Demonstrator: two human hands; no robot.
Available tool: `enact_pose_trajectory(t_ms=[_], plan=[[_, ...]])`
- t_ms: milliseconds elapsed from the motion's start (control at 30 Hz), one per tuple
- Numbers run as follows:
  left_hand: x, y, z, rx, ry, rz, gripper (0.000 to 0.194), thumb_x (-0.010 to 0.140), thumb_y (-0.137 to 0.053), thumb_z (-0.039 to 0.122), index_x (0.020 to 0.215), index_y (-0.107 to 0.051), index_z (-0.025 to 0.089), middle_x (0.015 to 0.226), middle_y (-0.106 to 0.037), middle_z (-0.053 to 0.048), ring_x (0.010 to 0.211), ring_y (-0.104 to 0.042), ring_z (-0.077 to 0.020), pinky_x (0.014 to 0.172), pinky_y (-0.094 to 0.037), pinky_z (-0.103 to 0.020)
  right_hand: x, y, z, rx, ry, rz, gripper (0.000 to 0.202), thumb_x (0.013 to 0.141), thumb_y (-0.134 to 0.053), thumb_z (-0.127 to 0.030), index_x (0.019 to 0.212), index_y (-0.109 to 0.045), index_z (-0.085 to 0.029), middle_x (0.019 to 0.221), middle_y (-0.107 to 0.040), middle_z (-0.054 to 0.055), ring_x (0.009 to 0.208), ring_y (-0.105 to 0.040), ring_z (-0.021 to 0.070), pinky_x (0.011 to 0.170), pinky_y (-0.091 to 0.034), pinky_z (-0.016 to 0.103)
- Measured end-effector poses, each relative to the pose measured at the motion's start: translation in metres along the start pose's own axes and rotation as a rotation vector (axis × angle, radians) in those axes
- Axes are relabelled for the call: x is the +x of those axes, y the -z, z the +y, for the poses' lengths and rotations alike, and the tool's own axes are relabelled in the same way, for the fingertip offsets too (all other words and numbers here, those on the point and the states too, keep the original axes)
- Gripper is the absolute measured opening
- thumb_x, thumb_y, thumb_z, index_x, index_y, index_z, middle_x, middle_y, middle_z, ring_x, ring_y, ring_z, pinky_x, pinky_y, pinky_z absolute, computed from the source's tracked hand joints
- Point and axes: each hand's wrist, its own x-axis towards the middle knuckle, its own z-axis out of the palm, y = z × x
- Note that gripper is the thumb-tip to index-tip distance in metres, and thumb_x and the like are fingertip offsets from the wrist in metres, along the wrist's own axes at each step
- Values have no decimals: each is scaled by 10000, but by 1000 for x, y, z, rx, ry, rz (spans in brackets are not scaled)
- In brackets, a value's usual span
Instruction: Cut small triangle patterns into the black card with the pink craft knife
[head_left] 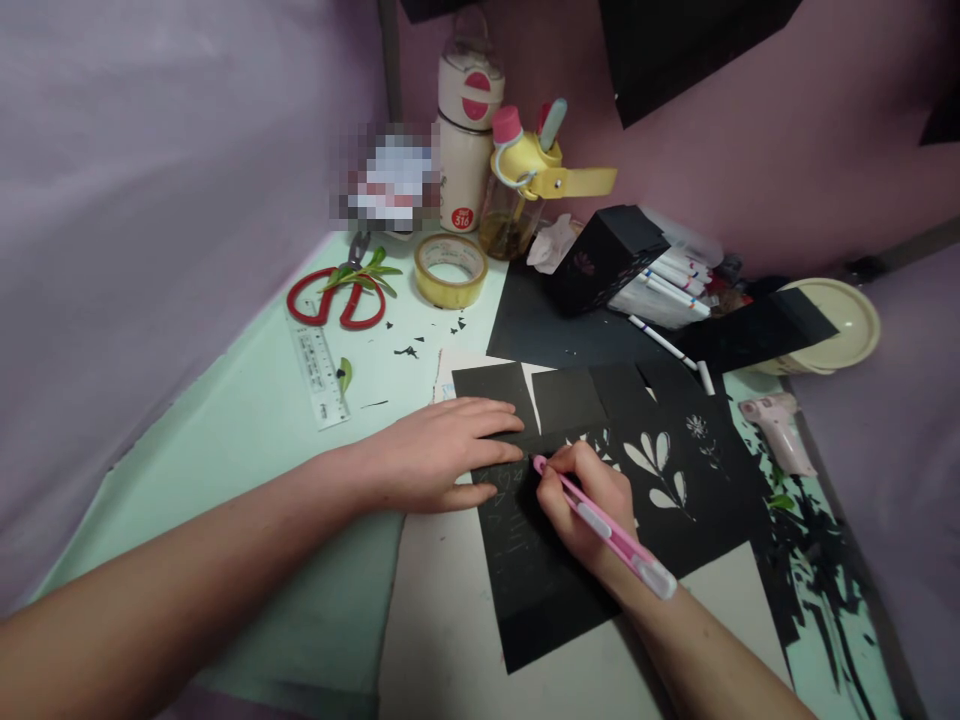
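My right hand (592, 495) grips a slim pink craft knife (600, 520) like a pen, its tip down on black card (555, 590). Fingers stretched out, my left hand (442, 452) lies flat on the card's left edge, just beside the knife tip. Faint pencil-like lines mark the card under and below the left fingers. To the right of my right hand, leaf-shaped cut-outs (651, 455) show pale through the black, with a small flower pattern (697, 428) beyond them. A white sheet (442, 600) lies beneath the card. My right palm hides part of the pattern.
Red-handled scissors (363, 308), a clear ruler (321, 375) and a tape roll (450, 272) lie at the left. Behind stand a white flask (465, 150) and a yellow-lidded bottle (517, 195). A black box (611, 255), markers (675, 285), a pink glue gun (778, 430) and black scraps (825, 580) are rightward.
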Motion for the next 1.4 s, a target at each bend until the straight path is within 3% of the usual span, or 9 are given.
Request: enact_pose_trajectory(t_ms=[1100,1200,1300,1400], plan=[[-1,-2,-2,24,-10,7,386,929,-572,353,1286,-602,211,1445,-520,-102,1393,-413,-289,1120,-401,-470,-5,-3,6,17,-11,35,137,859,-587,-156,755,-541,-233,675,-655,-21,515,-571,112,524,-434,231],[-2,-2,-1,22,-15,11,382,927,-574,351,1282,-601,214,1442,-522,-101,1392,-415,-286,1124,-398,-468,-6,-4,5,77,-91,73,112,856,-608,-183,766,-563,-231,642,-630,-30,507,-556,112,518,-431,235],[-2,-2,-1,22,-19,7,376,929,-569,344,1282,-600,217,1443,-520,-100,1390,-417,-288,1125,-398,-472,-2,-1,2,197,-261,157,73,845,-644,-234,804,-584,-229,642,-618,-29,518,-553,120,497,-429,235],[-2,0,0,24,-19,-6,381,936,-560,341,1294,-593,215,1450,-512,-104,1394,-411,-292,1135,-387,-477,4,7,-1,346,-365,147,72,826,-680,-276,834,-630,-226,676,-642,-15,546,-570,128,482,-436,230]])
